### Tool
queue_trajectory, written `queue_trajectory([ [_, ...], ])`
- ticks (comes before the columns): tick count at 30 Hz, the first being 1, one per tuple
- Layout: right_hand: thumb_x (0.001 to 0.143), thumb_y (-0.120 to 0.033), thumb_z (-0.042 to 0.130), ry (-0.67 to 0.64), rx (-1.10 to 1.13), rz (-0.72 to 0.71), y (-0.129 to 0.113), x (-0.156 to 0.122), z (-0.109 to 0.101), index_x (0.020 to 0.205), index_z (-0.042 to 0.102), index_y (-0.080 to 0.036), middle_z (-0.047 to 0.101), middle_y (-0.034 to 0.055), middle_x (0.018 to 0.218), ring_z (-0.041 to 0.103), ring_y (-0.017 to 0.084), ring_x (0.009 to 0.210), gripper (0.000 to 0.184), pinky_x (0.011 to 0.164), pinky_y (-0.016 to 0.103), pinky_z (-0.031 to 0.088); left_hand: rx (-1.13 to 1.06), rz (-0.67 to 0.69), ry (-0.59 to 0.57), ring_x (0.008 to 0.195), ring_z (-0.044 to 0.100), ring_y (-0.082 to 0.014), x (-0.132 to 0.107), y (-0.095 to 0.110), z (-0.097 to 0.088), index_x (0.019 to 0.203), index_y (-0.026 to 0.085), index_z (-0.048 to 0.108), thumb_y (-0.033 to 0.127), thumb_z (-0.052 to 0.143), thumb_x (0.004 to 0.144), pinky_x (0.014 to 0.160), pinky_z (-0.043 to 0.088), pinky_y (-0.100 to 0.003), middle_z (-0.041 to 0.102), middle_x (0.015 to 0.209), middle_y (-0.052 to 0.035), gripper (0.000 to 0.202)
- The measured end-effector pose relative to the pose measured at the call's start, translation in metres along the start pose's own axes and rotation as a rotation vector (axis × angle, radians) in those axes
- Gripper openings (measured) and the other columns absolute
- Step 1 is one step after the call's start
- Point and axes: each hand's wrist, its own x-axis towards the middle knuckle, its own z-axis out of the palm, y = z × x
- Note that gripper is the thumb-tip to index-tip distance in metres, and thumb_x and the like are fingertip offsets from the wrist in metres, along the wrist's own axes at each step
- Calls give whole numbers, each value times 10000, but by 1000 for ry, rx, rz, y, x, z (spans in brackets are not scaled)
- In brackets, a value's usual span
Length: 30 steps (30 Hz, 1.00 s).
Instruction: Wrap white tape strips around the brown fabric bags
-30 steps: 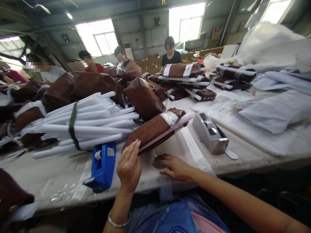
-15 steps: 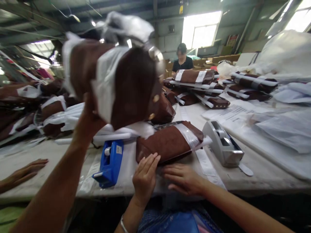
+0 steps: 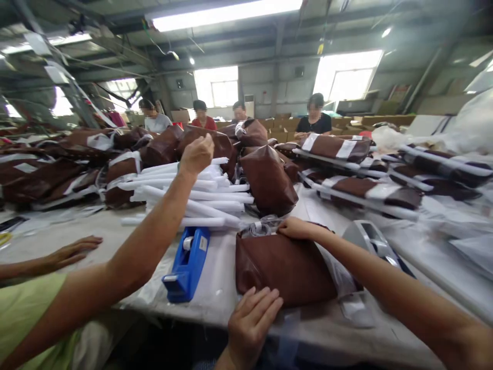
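- Left grip [image 3: 254, 322] unclosed, fingers straight, laid against the near edge of the brown bag [image 3: 285, 267].
- Right grip [image 3: 296, 228] at its far edge, fingers curled; cannot tell whether clamped.
- Brown bag lies on the tabletop [image 3: 220, 282], clear plastic [image 3: 340, 271] at its right end.

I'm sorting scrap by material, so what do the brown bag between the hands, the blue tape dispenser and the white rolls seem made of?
Brown bag: leather or imitation leather, given its smooth, softly shiny, creased surface; I can't tell which.
Blue tape dispenser: probably hard plastic, from its even color and moulded-looking shape.
White rolls: matte, perhaps paper; their smooth look leaves it open.
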Motion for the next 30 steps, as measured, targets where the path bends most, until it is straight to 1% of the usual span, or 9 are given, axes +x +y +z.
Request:
queue_trajectory([
  [3, 702, -105, 695, -118, -35, 19, -1, 32, 5, 971, 792, -189, 772, 76, 969, 711, 277, 909, 298, 815, 325, 531, -3, 15, 20, 1135, 662, -110, -4, -1, 3, 1183, 209, 712, 118, 437, 1034, 1175, 379, -279, 721, 1205, 31, 326],
  [5, 683, -143, 767, -151, -57, 42, -3, 46, 12, 992, 769, -164, 761, 93, 979, 703, 270, 900, 310, 822, 360, 540, -2, 21, 32, 1139, 661, -110, -6, -3, 4, 1173, 215, 719, 129, 410, 1043, 1181, 370, -278, 720, 1204, 32, 346],
  [8, 760, -265, 805, -180, -64, 73, -5, 60, 22, 982, 729, -138, 736, 86, 976, 686, 235, 921, 266, 878, 413, 543, -9, 17, 47, 1148, 659, -107, -6, -3, 5, 1163, 220, 724, 133, 399, 1046, 1187, 363, -276, 720, 1203, 36, 356],
  [11, 839, -360, 768, -229, -19, 110, -3, 64, 26, 903, 705, -131, 709, 43, 883, 678, 210, 869, 246, 847, 395, 556, -6, 22, 47, 1144, 661, -106, -6, -4, 4, 1168, 220, 723, 133, 408, 1044, 1185, 365, -274, 717, 1209, 37, 349],
  [15, 842, -311, 758, -249, 87, 163, 2, 58, 25, 841, 686, -127, 673, 11, 795, 650, 178, 775, 198, 752, 333, 549, -13, 34, 43, 1146, 661, -108, -7, -6, 4, 1162, 218, 725, 132, 427, 1040, 1191, 359, -282, 715, 1213, 34, 333],
  [19, 736, -162, 755, -225, 226, 197, 8, 45, 21, 773, 703, -138, 643, -6, 691, 576, 127, 635, 68, 632, 259, 473, -16, 66, 37, 1179, 639, -112, -10, -7, 2, 1177, 209, 718, 135, 429, 1043, 1216, 320, -304, 702, 1243, 39, 328],
  [21, 688, -152, 746, -223, 317, 204, 10, 37, 17, 735, 712, -145, 627, -13, 641, 531, 106, 574, 59, 566, 232, 414, -10, 93, 17, 1207, 621, -117, -11, -6, 1, 1198, 201, 709, 128, 412, 1048, 1227, 300, -318, 684, 1277, 42, 341],
  [25, 669, -302, 784, -183, 528, 186, 9, 19, 7, 735, 708, -150, 618, -6, 621, 505, 96, 550, 183, 511, 213, 359, -13, 95, 8, 1231, 601, -120, -11, -6, 1, 1216, 198, 700, 119, 435, 1041, 1234, 291, -324, 670, 1302, 46, 327],
  [30, 614, -530, 854, -57, 809, 68, -8, 8, 1, 818, 623, -171, 690, 36, 797, 631, 146, 739, 474, 683, 246, 502, -23, 84, 12, 1219, 606, -110, -2, -6, 1, 1202, 204, 706, 122, 438, 1043, 1229, 302, -308, 681, 1283, 54, 322],
])
